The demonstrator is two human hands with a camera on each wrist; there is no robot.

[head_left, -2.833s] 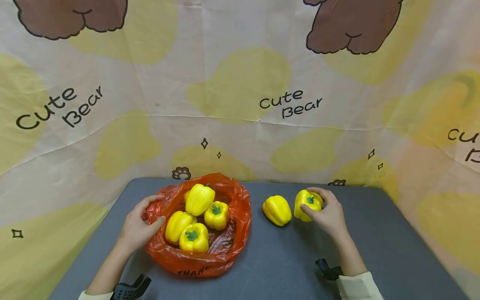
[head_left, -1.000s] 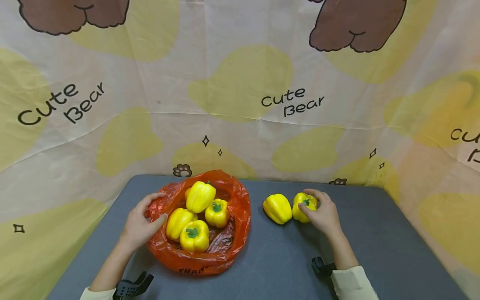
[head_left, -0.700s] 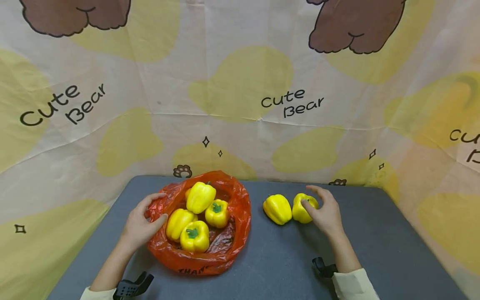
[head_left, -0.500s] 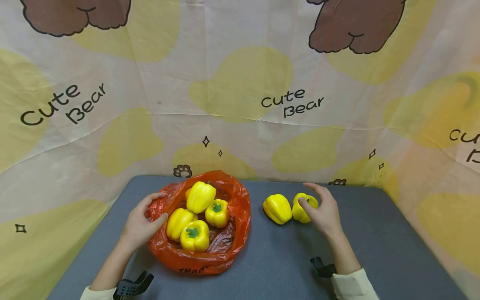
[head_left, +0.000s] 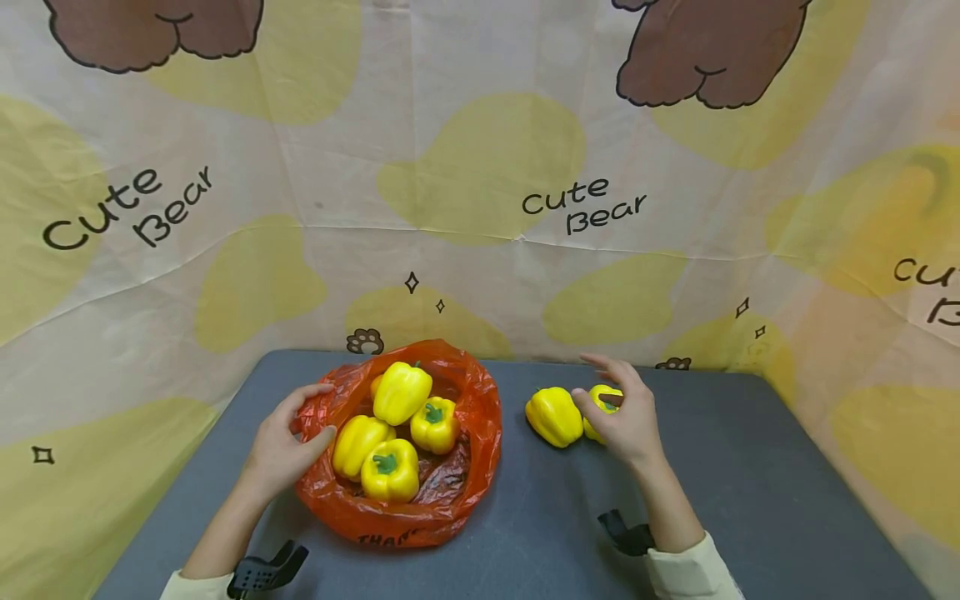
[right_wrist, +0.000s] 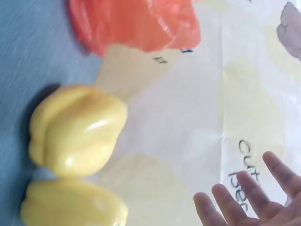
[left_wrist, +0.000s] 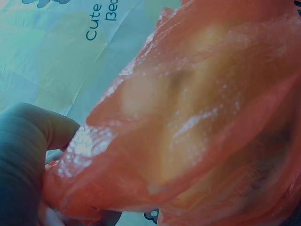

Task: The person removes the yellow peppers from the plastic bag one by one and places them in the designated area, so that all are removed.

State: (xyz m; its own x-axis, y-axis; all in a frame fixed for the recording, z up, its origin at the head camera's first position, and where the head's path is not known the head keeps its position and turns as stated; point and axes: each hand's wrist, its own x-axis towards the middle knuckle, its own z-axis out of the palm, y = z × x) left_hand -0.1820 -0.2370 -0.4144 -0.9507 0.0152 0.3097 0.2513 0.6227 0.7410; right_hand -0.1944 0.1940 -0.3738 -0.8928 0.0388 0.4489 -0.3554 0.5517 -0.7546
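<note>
An orange-red plastic bag [head_left: 405, 529] stands with its mouth wide, holding several yellow bell peppers [head_left: 390, 471]. My left hand [head_left: 277, 450] grips the bag's left rim, fingers outside and thumb over the edge; in the left wrist view the thin plastic [left_wrist: 141, 141] lies between thumb and fingers. To the right of the bag, two more yellow peppers sit side by side, a left one [head_left: 554, 417] and a right one [head_left: 592, 432]. My right hand [head_left: 630, 421] hovers above the right pepper, partly covering it, with fingers spread and nothing held; the right wrist view shows both peppers free of it.
The grey table [head_left: 750, 483] extends to the right and in front of the bag. Behind it hangs a printed cloth [head_left: 465, 167] with bears and lettering. Dark straps [head_left: 626, 533] are worn on both wrists.
My right hand had its fingers around the right pepper; it has let go, lifted slightly and moved left. That pepper had shifted left against its neighbour. My left hand stays on the bag.
</note>
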